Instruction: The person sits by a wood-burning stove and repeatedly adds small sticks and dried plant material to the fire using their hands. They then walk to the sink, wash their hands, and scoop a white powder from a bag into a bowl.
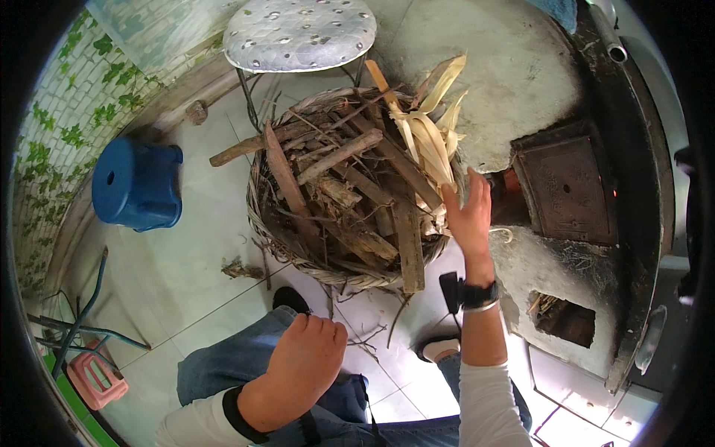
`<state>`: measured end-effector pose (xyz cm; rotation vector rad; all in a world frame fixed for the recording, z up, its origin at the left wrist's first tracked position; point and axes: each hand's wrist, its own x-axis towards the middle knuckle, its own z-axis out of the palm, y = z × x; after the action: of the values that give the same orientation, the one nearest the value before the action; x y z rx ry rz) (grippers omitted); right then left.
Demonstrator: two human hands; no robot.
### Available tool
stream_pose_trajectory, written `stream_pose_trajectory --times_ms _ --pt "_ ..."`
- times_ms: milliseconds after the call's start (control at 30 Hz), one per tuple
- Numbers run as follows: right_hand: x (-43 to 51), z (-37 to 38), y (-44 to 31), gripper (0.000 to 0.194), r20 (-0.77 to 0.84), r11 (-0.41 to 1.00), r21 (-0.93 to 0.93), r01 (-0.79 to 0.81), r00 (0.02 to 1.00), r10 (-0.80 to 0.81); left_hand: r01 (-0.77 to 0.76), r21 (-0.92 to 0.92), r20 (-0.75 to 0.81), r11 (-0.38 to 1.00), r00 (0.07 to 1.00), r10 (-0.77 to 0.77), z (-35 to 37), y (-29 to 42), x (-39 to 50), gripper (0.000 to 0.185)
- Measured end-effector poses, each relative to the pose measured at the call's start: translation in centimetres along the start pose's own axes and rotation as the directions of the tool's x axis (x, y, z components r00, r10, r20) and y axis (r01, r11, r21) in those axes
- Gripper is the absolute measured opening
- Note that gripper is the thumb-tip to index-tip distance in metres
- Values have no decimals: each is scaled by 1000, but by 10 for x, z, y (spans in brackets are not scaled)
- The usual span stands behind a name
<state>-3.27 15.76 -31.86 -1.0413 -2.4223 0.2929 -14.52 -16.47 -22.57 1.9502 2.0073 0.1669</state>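
Observation:
My right hand (470, 215) reaches over the right rim of a round wicker basket (341, 275), beside a bunch of dry corn husks (427, 139). Its fingers are spread and nothing is seen in them; a dark strap circles the wrist. Split firewood, sticks and bark (346, 184) are heaped in the basket, some pieces jutting past the rim. My left hand (310, 352) hangs above my jeans with its fingers curled in and its palm hidden; no object shows in it. Just right of my right hand is the fire opening (505, 195) of a masonry stove, glowing orange inside.
The stove's iron door (567, 190) stands ajar. A lower square hole (564, 321) contains twigs. Behind the basket is a padded chair (301, 36). A blue plastic stool (134, 181) and a pink stool (96, 374) stand left. Twigs (366, 338) litter the tiles near my feet.

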Motion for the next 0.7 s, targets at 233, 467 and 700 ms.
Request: stream_pose_trajectory --times_ms 233,467,700 --pt "52 58 22 84 440 956 128 -264 879 184 37 1 19 999 999 -37 -1 -7 4 13" --pt "47 43 1 79 657 918 196 -344 741 137 37 -5 -1 999 999 -37 0 -9 6 13" --pt "-33 48 -79 56 415 985 6 172 896 -160 20 -11 108 1000 994 -19 -7 -8 14 19"
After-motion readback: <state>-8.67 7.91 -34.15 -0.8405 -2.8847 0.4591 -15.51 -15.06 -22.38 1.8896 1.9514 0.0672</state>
